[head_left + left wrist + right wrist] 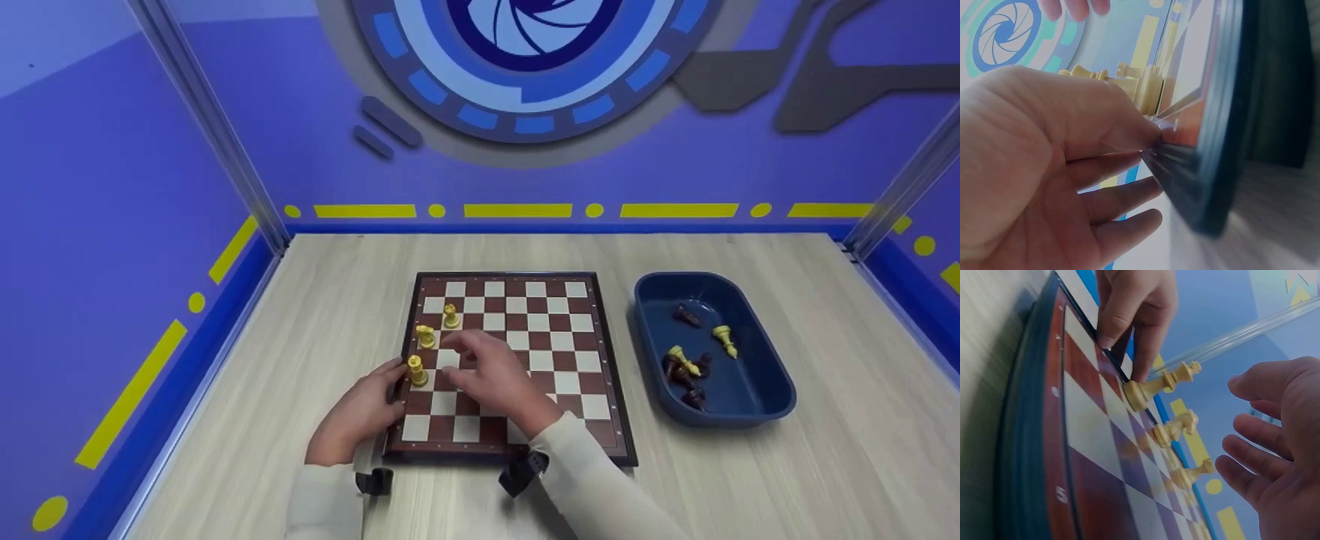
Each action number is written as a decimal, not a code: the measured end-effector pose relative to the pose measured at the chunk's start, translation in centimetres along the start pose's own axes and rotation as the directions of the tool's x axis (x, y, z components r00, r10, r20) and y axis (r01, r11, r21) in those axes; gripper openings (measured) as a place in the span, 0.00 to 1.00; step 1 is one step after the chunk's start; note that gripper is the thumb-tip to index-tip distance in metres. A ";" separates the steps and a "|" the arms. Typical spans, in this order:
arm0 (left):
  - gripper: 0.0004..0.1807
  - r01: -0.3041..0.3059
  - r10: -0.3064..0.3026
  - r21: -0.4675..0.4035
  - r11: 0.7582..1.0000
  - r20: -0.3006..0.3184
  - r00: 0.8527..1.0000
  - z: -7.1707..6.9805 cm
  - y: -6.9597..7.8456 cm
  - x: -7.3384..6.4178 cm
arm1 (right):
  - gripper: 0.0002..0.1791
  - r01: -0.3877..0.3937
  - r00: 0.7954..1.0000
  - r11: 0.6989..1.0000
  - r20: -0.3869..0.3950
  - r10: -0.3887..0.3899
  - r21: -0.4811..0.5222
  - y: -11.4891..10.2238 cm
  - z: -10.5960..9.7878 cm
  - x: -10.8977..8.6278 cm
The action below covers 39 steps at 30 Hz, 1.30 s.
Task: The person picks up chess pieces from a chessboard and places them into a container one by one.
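A brown-and-white chessboard lies flat on the table. At its left edge my left hand grips the frame, the thumb on top and the fingers at the side. Three yellow chess pieces stand along the board's left part: a tall piece with a crown-like top close to my left fingertips, a knight behind it, and a smaller piece farther back. Over the board's left half hovers my right hand, its fingers loosely bent and holding nothing. The right wrist view shows this palm apart from the pieces.
To the right of the board stands a dark blue bin. Inside lie yellow pieces, one of them by itself, and several dark brown pieces. Blue-purple panels with yellow marks wall in the wooden table.
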<state>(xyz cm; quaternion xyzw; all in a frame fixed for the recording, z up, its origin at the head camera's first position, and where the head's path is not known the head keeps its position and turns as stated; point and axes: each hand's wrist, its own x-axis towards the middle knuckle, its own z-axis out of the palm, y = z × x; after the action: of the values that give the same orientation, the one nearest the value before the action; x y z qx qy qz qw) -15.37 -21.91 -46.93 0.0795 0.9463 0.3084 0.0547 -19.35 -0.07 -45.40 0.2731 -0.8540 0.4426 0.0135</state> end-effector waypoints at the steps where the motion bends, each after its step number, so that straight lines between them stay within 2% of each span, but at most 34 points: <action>1: 0.31 -0.003 0.003 0.003 1.000 -0.001 1.000 0.0 0.0 0.0 | 0.20 -0.002 1.000 1.000 0.004 0.002 -0.009 0.0 0.2 0.0; 7: 0.32 -0.013 0.013 0.007 1.000 0.002 1.000 0.0 0.0 -0.1 | 0.19 -0.026 0.999 0.996 0.043 0.030 -0.081 -0.2 1.4 0.2; 12: 0.32 -0.019 0.019 0.013 1.000 0.006 1.000 -0.1 -0.1 -0.2 | 0.19 -0.042 0.995 0.997 0.088 0.048 -0.067 -0.4 2.3 0.5; 19: 0.32 -0.038 0.038 0.029 0.999 0.005 0.999 -0.1 -0.1 -0.1 | 0.22 -0.054 0.993 0.997 0.105 0.059 -0.047 -0.5 3.2 0.8; 24: 0.32 -0.021 0.021 0.013 1.000 0.018 1.000 0.0 -0.2 -0.1 | 0.18 -0.072 0.994 0.997 0.079 0.071 0.008 -0.6 3.8 1.1; 29: 0.33 -0.038 0.038 0.013 0.999 0.009 0.999 0.0 -0.3 0.0 | 0.16 -0.083 0.996 0.994 0.050 0.080 0.073 -0.5 4.4 1.6; 39: 0.33 -0.036 0.036 0.026 0.999 0.006 0.999 0.0 -0.3 -0.1 | 0.13 -0.057 0.998 0.985 0.013 0.056 0.160 -0.1 5.4 2.0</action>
<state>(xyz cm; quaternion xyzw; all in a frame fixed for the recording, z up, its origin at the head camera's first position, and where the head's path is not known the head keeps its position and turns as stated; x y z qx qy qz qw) -15.35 -22.16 -47.13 0.0981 0.9485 0.2969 0.0505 -19.85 -5.10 -48.10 0.2508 -0.8230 0.5090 -0.0248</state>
